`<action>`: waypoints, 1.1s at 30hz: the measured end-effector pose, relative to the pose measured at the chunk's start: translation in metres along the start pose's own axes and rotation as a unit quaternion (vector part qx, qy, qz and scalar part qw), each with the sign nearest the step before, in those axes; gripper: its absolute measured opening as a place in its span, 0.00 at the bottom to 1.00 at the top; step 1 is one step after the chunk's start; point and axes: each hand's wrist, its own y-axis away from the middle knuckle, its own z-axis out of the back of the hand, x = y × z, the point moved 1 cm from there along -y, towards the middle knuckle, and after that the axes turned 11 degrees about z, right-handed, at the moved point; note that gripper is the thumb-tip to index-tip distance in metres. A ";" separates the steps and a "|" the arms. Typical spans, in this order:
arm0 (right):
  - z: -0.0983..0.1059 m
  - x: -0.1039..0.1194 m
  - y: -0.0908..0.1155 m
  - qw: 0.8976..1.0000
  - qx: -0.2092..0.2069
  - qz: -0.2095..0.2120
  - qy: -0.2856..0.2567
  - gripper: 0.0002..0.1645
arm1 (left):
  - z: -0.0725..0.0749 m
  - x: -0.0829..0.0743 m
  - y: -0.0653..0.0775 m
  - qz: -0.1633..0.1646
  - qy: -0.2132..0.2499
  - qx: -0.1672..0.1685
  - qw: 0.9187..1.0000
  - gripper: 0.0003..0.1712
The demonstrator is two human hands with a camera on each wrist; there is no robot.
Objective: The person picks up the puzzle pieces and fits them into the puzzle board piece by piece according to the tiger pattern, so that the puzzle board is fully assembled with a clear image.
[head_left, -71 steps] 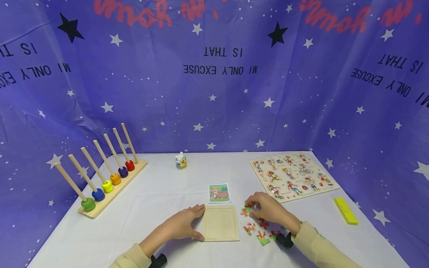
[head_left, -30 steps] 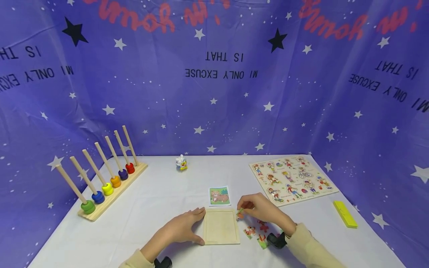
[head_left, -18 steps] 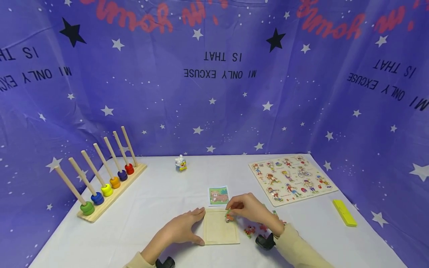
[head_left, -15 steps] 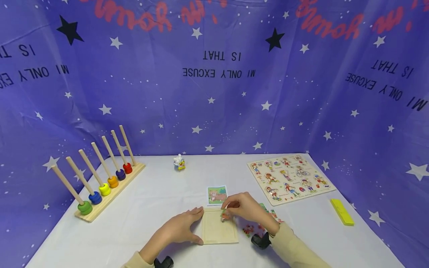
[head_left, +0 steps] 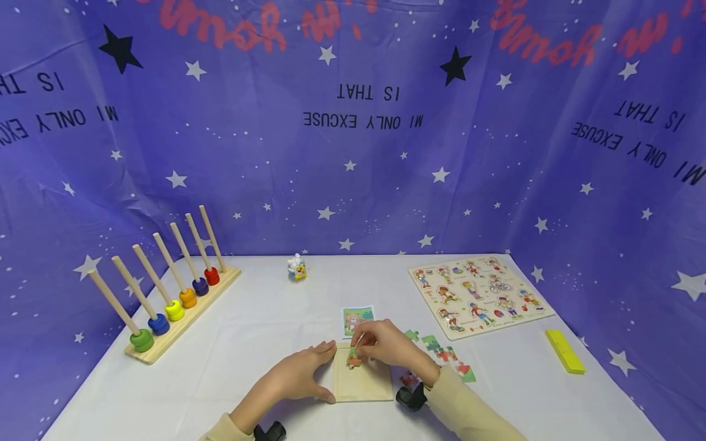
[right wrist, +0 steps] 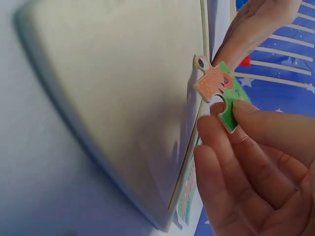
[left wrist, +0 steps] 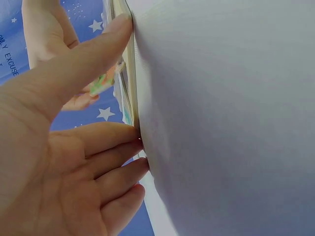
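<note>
A square wooden puzzle tray (head_left: 361, 383) with a raised rim lies in front of the person, its bare floor showing. My left hand (head_left: 300, 372) rests at the tray's left edge, thumb and fingertips against the side, as the left wrist view also shows. My right hand (head_left: 386, 346) pinches a jigsaw piece (right wrist: 219, 88) between thumb and fingers. That piece is green and orange with a printed eye, and it is over the tray's upper left part. Behind the tray lies a small picture card (head_left: 353, 320) of an animal, partly covered by the right hand.
Several loose jigsaw pieces (head_left: 444, 354) lie right of the tray, some hidden by the right forearm. A peg board with coloured rings (head_left: 182, 318) stands at left. A figurine (head_left: 297, 267), a picture board (head_left: 480, 297) and a yellow block (head_left: 565, 351) sit farther out.
My right hand has picked up the jigsaw piece from the right of the tray and carried it left over the tray. The left hand has stayed at the tray's left edge.
</note>
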 end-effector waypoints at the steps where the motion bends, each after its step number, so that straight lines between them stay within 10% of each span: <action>1: -0.001 0.000 -0.001 1.000 0.001 0.001 0.001 0.08 | 0.000 0.000 0.000 0.001 0.001 0.001 1.000 0.57; 33: -0.014 -0.005 -0.021 0.999 0.011 -0.039 0.022 0.03 | 0.001 -0.003 0.001 0.000 -0.005 -0.003 1.000 0.57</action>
